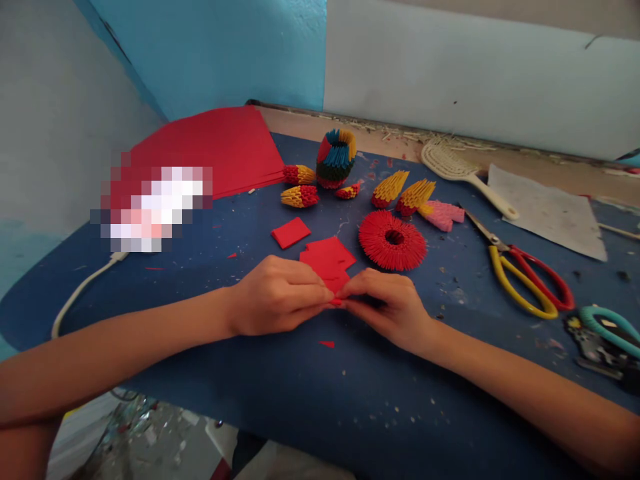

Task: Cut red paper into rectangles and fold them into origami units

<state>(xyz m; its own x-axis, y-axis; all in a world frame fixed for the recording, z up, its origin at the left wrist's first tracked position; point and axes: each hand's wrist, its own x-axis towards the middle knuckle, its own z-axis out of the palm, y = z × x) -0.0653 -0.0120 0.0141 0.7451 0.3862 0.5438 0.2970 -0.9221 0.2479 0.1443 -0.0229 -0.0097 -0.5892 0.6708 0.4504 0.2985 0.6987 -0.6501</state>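
My left hand [283, 297] and my right hand [390, 303] meet over the blue table, fingertips pinched on a small red paper piece [337, 303] between them. Just behind the fingers lie several loose red paper rectangles [327, 259], partly hidden by my left hand. A small red paper stack [291, 233] is farther back to the left. To the right of the loose rectangles sits a red ring of folded paper [393, 241] with a hole in its middle. A red scrap [327, 345] lies in front of the hands.
Large red sheets [220, 143] and a blurred device with a cable [83, 290] are at the left. Behind stand a multicoloured paper vase [336, 160] and yellow-red cones [391, 189]. Scissors [520, 267], a cream brush [450, 160] and a white sheet [547, 213] lie right.
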